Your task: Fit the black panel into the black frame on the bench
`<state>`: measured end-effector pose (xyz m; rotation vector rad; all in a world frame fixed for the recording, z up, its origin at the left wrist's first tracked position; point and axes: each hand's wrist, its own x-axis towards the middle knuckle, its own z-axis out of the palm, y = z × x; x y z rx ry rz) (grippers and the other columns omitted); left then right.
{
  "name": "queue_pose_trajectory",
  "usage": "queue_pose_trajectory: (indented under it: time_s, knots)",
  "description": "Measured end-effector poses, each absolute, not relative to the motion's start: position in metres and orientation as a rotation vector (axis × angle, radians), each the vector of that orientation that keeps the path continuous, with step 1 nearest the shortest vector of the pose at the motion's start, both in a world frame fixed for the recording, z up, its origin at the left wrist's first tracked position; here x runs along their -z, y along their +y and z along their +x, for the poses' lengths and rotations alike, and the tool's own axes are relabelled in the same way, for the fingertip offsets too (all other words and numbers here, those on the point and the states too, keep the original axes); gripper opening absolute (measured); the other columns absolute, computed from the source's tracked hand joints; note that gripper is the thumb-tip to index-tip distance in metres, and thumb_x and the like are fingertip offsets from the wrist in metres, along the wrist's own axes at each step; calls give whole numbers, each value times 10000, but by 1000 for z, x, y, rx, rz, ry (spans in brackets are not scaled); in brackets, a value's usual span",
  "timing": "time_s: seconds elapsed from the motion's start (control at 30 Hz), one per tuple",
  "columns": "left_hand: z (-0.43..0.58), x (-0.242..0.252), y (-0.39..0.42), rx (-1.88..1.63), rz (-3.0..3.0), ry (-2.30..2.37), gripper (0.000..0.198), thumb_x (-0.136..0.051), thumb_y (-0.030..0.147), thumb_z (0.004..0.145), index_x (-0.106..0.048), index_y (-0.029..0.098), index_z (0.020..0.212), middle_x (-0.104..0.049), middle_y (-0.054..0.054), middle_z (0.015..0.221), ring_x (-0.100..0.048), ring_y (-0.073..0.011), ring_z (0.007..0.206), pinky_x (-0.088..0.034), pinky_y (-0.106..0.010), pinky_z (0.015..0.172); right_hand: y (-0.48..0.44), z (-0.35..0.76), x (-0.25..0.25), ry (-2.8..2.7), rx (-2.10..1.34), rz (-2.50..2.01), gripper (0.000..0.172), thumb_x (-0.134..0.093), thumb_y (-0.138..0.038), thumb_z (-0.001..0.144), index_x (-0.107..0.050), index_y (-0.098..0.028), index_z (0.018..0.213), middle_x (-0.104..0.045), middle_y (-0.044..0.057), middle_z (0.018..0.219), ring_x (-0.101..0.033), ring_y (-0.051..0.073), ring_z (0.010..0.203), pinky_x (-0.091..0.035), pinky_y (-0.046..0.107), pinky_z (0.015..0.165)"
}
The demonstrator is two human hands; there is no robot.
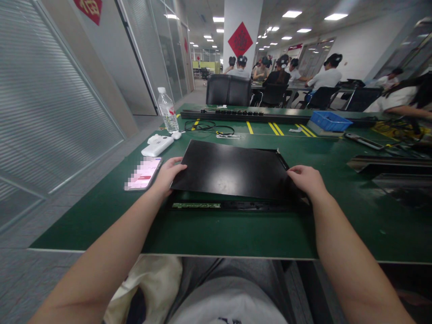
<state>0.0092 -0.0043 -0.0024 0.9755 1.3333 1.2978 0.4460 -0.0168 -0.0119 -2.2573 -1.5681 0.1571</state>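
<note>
A flat black rectangular panel (229, 168), its face glossy like a screen, is tilted above the green table. My left hand (168, 174) grips its left edge, thumb on top and fingers underneath. At the right edge, my right hand (308, 180) pinches the rim between thumb and fingers; the fingertips are partly hidden. Under the panel lies a dark frame or tray (256, 205), mostly covered. Along its near side shows a narrow green circuit board (196, 205). How far the panel and the frame touch at the back, I cannot tell.
A phone (143, 173), a white device (157, 145) and a water bottle (167, 110) stand left on the table (101, 220). Behind are black cables (212, 127), a long black bar (236, 115) and a blue bin (330, 120). Dark metal strips (394, 165) lie right. People sit beyond.
</note>
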Motion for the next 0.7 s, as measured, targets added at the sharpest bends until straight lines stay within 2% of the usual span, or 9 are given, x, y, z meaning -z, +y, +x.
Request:
queue_pose_trajectory:
  time_s: [0.2,0.4,0.7]
  knots:
    - [11,1,-5,-1313,964,1336,423,-728,144,654,-648,171,1068,-711,-10,735,-669,-184,602,-533,-279,596,-15,447,15,-1575,-151,-2236,293,-587,-351,848,-828,-216,949,-784,91,921,-713,264,884,-513,331,770]
    - [10,1,-5,-1327,970,1349,445,-737,154,645,-647,182,1080,-694,-4,727,-684,-206,628,-548,-304,618,-16,447,15,-1541,-181,-2239,300,-594,-356,844,-829,-211,961,-770,86,839,-711,260,818,-523,339,758]
    - [10,2,-4,-1345,945,1332,421,-716,129,656,-658,174,1071,-707,-7,724,-668,-187,592,-537,-280,580,-17,445,12,-1540,-195,-2232,306,-589,-359,831,-830,-211,947,-772,91,855,-708,261,818,-526,345,760]
